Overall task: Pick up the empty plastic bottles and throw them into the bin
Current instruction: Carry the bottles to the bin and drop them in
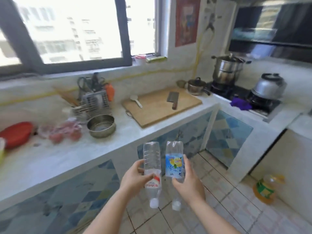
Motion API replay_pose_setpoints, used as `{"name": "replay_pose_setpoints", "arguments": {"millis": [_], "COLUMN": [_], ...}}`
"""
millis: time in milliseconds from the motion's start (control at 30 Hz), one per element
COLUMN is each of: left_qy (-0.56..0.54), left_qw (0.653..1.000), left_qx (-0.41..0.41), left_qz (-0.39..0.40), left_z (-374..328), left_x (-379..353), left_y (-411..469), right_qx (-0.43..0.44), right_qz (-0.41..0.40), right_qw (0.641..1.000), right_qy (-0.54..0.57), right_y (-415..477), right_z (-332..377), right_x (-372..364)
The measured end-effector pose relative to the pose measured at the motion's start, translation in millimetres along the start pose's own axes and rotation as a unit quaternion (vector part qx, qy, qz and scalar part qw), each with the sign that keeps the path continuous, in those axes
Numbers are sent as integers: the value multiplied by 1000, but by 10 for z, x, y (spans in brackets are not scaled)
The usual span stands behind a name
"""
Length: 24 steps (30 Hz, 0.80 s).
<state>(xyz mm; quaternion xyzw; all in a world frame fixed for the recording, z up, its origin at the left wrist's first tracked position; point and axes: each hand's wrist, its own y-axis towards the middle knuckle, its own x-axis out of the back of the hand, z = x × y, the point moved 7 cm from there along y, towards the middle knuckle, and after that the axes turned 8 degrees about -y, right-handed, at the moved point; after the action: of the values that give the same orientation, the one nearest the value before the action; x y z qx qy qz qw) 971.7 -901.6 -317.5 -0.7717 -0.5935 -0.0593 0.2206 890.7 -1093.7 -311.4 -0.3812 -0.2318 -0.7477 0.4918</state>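
I hold two empty clear plastic bottles upside down, white caps pointing toward me, over the tiled floor in front of the counter. My left hand (135,179) grips the bottle with the red and white label (151,159) around its middle. My right hand (188,180) grips the bottle with the blue and yellow label (174,162) at its lower body. The two bottles stand side by side, a small gap between them. No bin shows in this view.
A white counter (55,159) runs along the left with a steel bowl (101,126), utensil rack (95,100), cutting board (160,107) with a cleaver (173,98), and a red lid (16,133). A stove with pots (226,70) is at right. An oil jug (265,190) stands on the floor.
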Motion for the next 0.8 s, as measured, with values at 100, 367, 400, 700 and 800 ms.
{"name": "replay_pose_setpoints", "arguments": {"millis": [100,367,400,700,800], "left_qy": [-18,-116,-130,-183,-194], "left_qw": [998,948,935,819,783], "left_qx": [2,54,62,95,97], "left_qz": [-66,-293,-323,-536,-583], "left_z": [-68,227,311,984,1224], "left_x": [455,1648,1786,2925,3237], "left_y": [-228,-1322,-1511,-3505,-4207], "right_qx": [63,242,258,395,438], "right_qz": [11,92,112,241,277], "right_qw": [998,965,959,883,851], "right_qy": [13,36,41,76,88], "right_y": [34,-274,-360,-1738,-2379], "right_z": [443,1562,1695,3092,3560], "right_x": [47,-322,-417,-1279,-1562]}}
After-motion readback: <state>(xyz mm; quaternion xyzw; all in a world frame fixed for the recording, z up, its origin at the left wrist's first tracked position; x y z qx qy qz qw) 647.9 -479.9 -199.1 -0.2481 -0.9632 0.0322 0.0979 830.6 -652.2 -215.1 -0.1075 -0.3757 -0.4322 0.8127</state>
